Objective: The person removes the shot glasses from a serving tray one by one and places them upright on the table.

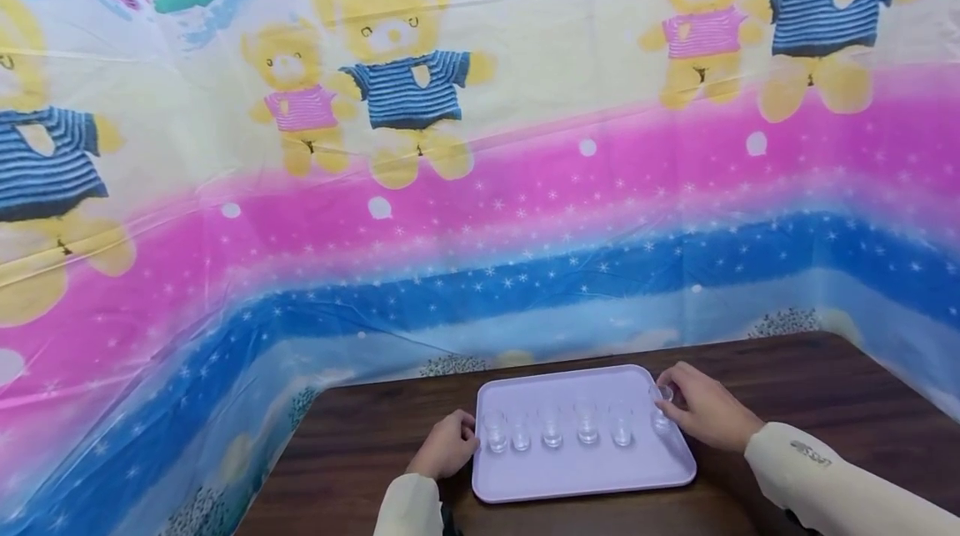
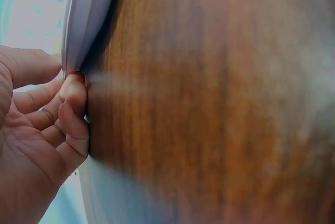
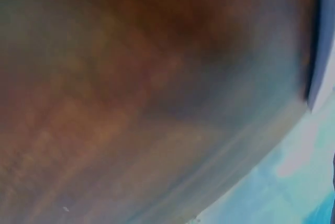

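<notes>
A pale lilac tray (image 1: 585,469) lies on the dark wooden table, with several small clear glasses (image 1: 552,429) standing in a row across it. My left hand (image 1: 446,443) pinches the tray's left rim; in the left wrist view the thumb lies against the rim and the other fingers curl at its underside. At the tray's right end my right hand (image 1: 708,407) holds another small clear glass (image 1: 663,418) between thumb and fingers. Whether that glass touches the tray cannot be told. The right wrist view shows only blurred table and a tray edge (image 3: 324,72), without the hand.
The brown wood-grain table (image 1: 360,436) extends on both sides of the tray. Behind it hangs a cloth (image 1: 480,261) printed with teddy bears and pink and blue bands, close to the table's far edge.
</notes>
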The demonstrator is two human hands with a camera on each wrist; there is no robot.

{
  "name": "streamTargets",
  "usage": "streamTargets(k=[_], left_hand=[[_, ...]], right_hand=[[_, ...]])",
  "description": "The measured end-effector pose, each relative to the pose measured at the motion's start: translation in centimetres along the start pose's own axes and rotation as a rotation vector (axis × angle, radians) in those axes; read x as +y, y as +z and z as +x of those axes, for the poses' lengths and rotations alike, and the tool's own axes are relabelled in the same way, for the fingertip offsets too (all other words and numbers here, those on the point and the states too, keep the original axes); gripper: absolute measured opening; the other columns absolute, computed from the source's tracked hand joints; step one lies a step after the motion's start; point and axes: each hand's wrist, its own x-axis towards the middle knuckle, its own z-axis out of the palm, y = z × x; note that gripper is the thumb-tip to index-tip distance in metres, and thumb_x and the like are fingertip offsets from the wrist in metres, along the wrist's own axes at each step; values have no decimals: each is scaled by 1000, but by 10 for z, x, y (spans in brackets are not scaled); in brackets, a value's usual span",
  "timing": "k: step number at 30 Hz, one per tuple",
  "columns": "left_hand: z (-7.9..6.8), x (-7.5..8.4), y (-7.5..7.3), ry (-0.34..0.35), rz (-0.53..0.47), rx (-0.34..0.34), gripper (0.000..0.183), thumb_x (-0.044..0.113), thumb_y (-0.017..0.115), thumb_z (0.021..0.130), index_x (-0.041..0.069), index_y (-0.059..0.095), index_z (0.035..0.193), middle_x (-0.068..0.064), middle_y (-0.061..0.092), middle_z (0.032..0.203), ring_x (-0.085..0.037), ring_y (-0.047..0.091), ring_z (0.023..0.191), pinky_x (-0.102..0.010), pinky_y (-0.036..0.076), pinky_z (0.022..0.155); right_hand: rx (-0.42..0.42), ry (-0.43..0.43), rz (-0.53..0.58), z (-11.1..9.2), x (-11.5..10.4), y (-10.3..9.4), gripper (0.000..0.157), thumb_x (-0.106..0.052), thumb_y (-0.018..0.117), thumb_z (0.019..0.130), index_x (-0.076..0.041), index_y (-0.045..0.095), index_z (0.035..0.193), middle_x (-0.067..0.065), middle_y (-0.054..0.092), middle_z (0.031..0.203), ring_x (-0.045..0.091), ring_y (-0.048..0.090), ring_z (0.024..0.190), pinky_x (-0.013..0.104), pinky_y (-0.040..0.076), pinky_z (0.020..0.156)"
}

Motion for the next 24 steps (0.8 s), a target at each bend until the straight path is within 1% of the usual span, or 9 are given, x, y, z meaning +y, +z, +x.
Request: streamTargets(k=[3,6,10,13,18,20,24], left_hand=[[2,1,-1,3,6,-4,21,2,59,86,-4,55,106,-3,53,76,-16,51,65,-31,43,57],[3,2,-2,-9,14,-7,21,2,58,86,-4,55,107,-4,52,77,-17,51,66,-32,43,59],[4,4,-3,-9,30,-7,22,1,57,87,-5,54,108,-4,52,77,-17,51,68,-34,44,61],[5,6,-4,8,41,-5,22,1,57,86,-5,54,107,-4,52,77,-17,52,69,-35,45,63],[4,6,-4,30,49,-11,20,1,57,86,-3,53,105,-3,52,76,-16,51,68,-34,44,63],[3,4,-3,29,53,-17,19,1,57,86,-2,53,105,-3,52,76,-16,51,68,-34,44,62],[4,3,-1,7,51,-35,19,3,57,87,-1,53,106,-3,53,77,-17,51,68,-34,44,61]], right_hand=[[80,-2,-12,10,7,-7,23,-15,69,86,-4,59,103,1,51,89,11,49,74,32,44,60],[122,35,-21,19,18,-10,27,-15,67,87,0,57,107,7,53,93,17,54,77,36,47,62],[119,102,-28,27,34,-7,33,-16,65,89,5,55,112,15,54,100,26,57,83,43,49,66],[114,134,-34,30,43,-4,34,-15,65,89,6,54,114,19,54,104,29,58,86,47,50,69],[108,182,-28,32,53,4,35,-15,66,89,6,54,114,21,53,105,33,58,88,50,49,71],[102,195,-27,34,56,9,35,-16,66,89,6,54,114,22,53,106,34,58,89,51,49,72],[99,202,-28,37,59,15,36,-17,66,89,7,55,114,23,53,106,35,58,90,52,48,73]])
